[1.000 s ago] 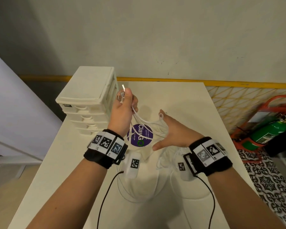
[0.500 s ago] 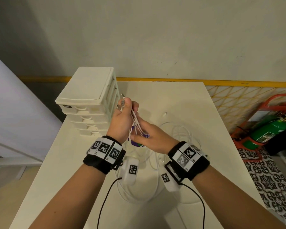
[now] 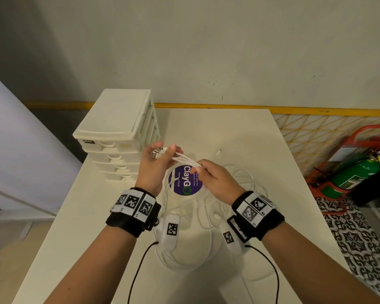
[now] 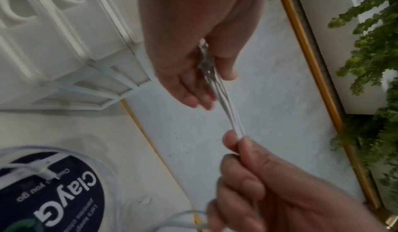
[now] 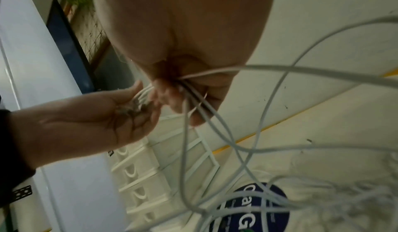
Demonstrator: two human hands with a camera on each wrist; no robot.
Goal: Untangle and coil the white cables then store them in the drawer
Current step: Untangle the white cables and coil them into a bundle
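Note:
Several white cables run taut between my two hands above the table. My left hand holds their plug ends, with the thumb pressing them against the fingers; a metal USB plug sticks out. In the left wrist view the cables lead from my left hand to my right hand. My right hand pinches the strands a short way to the right. Below it the cables fall in loose loops onto the table. The white drawer unit stands at the left with all its drawers closed.
A round purple sticker lies on the white table under the hands. One small white plug lies further back. Black wrist-camera leads trail toward me. A green fire extinguisher stands on the floor at the right.
My right hand, spread open a second ago, closed on the strands beside the left hand and then slid right along them, drawing them taut. The left hand dropped slightly.

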